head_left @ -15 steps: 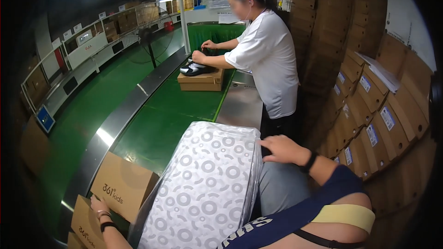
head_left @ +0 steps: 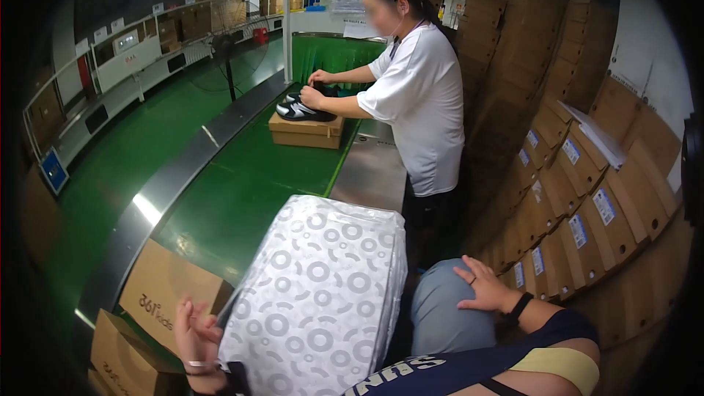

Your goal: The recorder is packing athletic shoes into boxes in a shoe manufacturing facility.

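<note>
Two brown cardboard boxes (head_left: 176, 271) with dark printing stood left of one white, grey-ringed sheet stack (head_left: 315, 293) in clear plastic. The left hand's (head_left: 198, 334) grip, loosely parted, hung near both; the right hand's (head_left: 480, 290) spread over one grey-clothed knee (head_left: 440, 312). Green desk (head_left: 235, 205) stretched beyond the stack's far edge.

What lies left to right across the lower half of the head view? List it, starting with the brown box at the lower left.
Brown box → left hand → white package with grey pattern → right hand → stacked boxes with labels.
</note>
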Motion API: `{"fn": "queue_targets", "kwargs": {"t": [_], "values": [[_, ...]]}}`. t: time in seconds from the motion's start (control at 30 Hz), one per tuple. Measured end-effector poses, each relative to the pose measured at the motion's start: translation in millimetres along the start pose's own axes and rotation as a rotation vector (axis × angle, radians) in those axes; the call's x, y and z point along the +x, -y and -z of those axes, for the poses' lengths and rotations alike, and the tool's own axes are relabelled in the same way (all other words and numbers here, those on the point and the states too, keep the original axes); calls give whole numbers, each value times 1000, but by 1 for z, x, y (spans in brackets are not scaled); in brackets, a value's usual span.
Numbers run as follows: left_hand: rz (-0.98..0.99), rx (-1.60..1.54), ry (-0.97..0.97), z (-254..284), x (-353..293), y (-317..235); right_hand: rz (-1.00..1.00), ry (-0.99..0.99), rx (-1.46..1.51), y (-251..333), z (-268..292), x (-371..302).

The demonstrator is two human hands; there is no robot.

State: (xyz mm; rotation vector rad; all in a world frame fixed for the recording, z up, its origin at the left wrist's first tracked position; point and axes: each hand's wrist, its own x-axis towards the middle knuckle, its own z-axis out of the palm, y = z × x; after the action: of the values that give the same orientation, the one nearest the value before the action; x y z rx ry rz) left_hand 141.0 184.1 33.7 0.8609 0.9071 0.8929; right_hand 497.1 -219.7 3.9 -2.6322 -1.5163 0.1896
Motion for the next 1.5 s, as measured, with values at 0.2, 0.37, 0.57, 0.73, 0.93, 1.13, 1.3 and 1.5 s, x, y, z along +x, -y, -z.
{"fn": "queue_targets", "kwargs": {"t": [0.2, 0.37, 0.57, 0.73, 0.93, 1.13, 1.3, 1.5], "values": [[-10, -245, 508, -67, -47, 33, 120, -258, 152, 32, -11, 19], [533, -852, 556, -54, -15, 66, 230, -288, 213, 44, -16, 29], [857, -743, 309, -35, 13, 134, 359, -328, 307, 63, -28, 23], [816, -790, 511, -28, 17, 142, 427, -336, 436, 69, -32, 11], [854, -816, 377, -35, 14, 131, 464, -330, 474, 69, -31, 10], [813, -807, 478, -37, 9, 127, 505, -327, 517, 65, -33, 8], [806, -834, 504, -32, 11, 136, 500, -329, 507, 61, -33, 7], [776, -814, 445, -37, 5, 129, 539, -331, 527, 59, -39, 11]]}}
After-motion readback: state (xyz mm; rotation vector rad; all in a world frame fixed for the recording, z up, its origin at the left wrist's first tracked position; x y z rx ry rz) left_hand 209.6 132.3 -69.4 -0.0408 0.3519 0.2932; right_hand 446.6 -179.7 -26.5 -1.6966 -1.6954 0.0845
